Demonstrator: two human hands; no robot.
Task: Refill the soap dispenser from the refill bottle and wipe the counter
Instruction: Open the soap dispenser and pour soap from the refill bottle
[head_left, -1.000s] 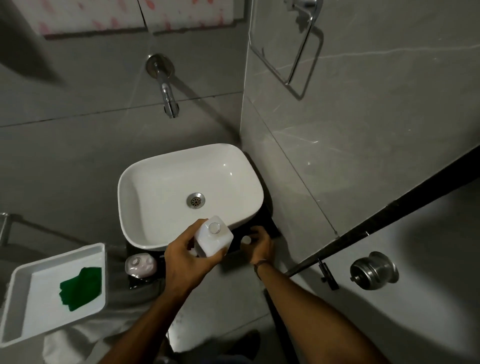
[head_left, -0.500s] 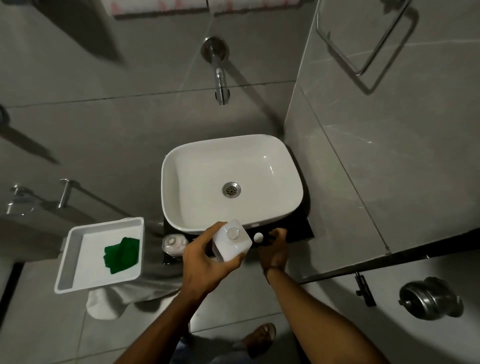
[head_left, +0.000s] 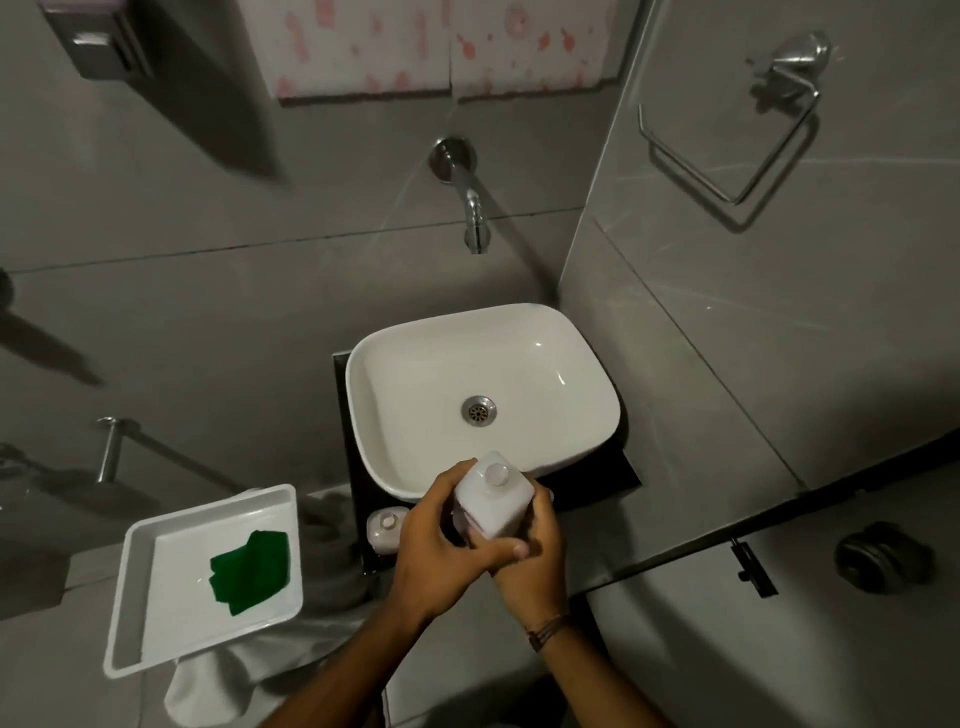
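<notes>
Gripping the upright refill bottle (head_left: 493, 501), both hands clamp it; the soap dispenser (head_left: 387, 530) sits at nine o'clock, nearer the left hand (head_left: 436, 551) than the right hand (head_left: 535, 561).

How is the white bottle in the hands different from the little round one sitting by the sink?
The refill bottle is square-shouldered and bigger; the soap dispenser is small and rounded. The refill bottle is gripped by the left hand and right hand; the soap dispenser sits untouched on the dark counter. Both are whitish with a round top.
</notes>
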